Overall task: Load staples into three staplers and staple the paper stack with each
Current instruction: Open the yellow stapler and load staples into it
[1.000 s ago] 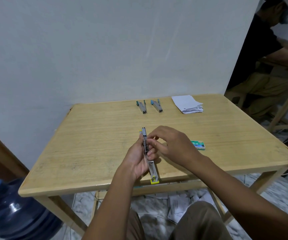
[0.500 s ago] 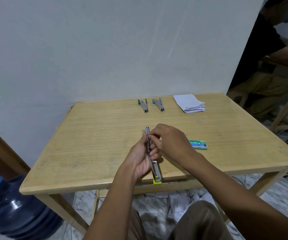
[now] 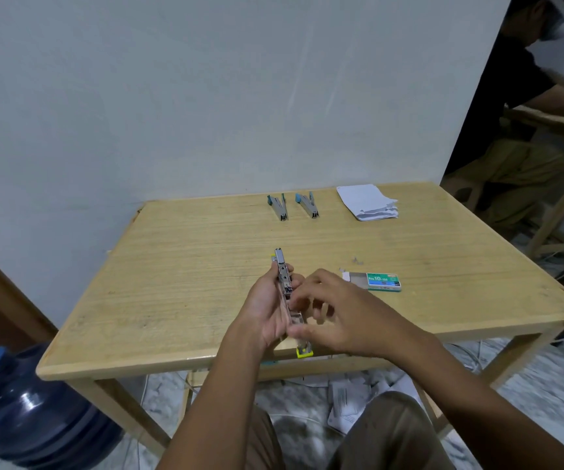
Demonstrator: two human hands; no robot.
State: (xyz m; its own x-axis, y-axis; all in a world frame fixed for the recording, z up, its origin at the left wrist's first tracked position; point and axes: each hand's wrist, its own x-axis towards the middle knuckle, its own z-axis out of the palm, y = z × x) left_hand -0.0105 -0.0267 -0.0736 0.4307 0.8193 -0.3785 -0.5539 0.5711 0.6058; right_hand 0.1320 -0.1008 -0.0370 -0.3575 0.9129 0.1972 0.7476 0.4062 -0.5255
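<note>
**Loading the yellow-ended stapler: seat the strip, then close**

Your left hand (image 3: 267, 310) is wrapped around the opened yellow-ended stapler (image 3: 289, 300), holding it above the near edge of the tabletop (image 3: 179, 266) with the metal magazine running away from you. Your right hand (image 3: 335, 313) sits just beside the channel, fingers curled in a narrow pinch; whether a staple strip is in them cannot be told, the fingers are blurred.

Judgement: loading is in hand, stapling not begun. Keep the magazine level, lay the strip legs-down in the channel, and check it sits flat before closing.

The staple box (image 3: 375, 281) lies slid open just right of your hands, loose staples (image 3: 357, 261) near it. Two blue-ended staplers (image 3: 294, 206) and the paper stack (image 3: 368, 201) wait at the far edge, well apart.
</note>
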